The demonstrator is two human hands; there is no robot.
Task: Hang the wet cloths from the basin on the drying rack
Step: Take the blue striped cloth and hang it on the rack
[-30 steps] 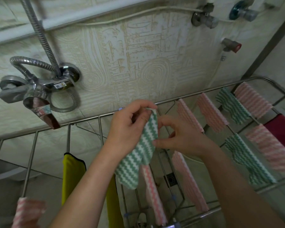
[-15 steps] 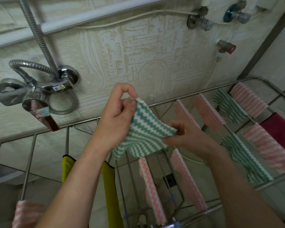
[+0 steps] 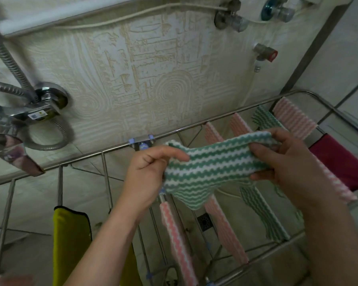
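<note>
A green-and-white striped cloth (image 3: 211,168) is stretched out between both hands above the steel drying rack (image 3: 116,148). My left hand (image 3: 151,172) pinches its left edge between thumb and fingers. My right hand (image 3: 285,162) grips its right edge, thumb on top. The cloth's lower part sags toward the rack bars. Several pink-striped cloths (image 3: 178,240) and green-striped cloths (image 3: 265,215) hang over the rack bars below and to the right. The basin is out of view.
A yellow cloth (image 3: 70,244) hangs on the rack at lower left, a dark red one (image 3: 343,162) at right. A chrome shower mixer with hose (image 3: 29,114) juts from the patterned wall at left. Valves (image 3: 229,19) sit high on the wall. A floor drain (image 3: 204,220) shows below.
Both hands have pulled apart, spreading the bunched green cloth out flat. My right hand moved right with its edge, and the cloth now spans the rack's middle.
</note>
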